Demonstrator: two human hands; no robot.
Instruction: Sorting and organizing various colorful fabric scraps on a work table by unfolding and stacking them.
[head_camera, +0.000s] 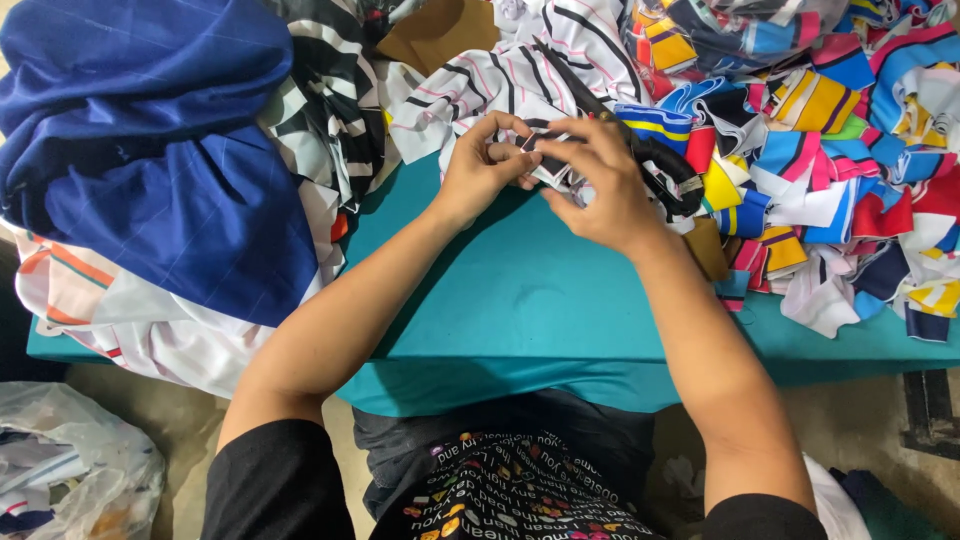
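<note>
Pinching a small striped fabric piece (548, 160) between them, the left hand (483, 172) and the right hand (600, 185) meet just above the far edge of the teal table (520, 300), which serves as the landmark here. The left hand's fingers are curled narrow on the piece's left end, and the right hand grips its right end with thumb and fingertips closed on it. The piece is white with dark and pink lines; its long axis seems to run left to right between the two hands, though most of it is hidden under the fingers and its full outline is hard to make out.

Large black-handled scissors (640, 150) lie just behind the right hand, handles near the wrist and blades pointing away toward the table's far left; the hand covers part of the handles.

On the table's right side spreads a heap of colourful fabric scraps (840, 150), cut off by the frame edge. On its left side lies a dark blue cloth (160, 170) over black-and-white striped fabric (320, 110). White striped fabric (500, 70) sits at the far side. Below the table's left corner, a plastic bag (70, 460) rests on a bare concrete floor (860, 420).
</note>
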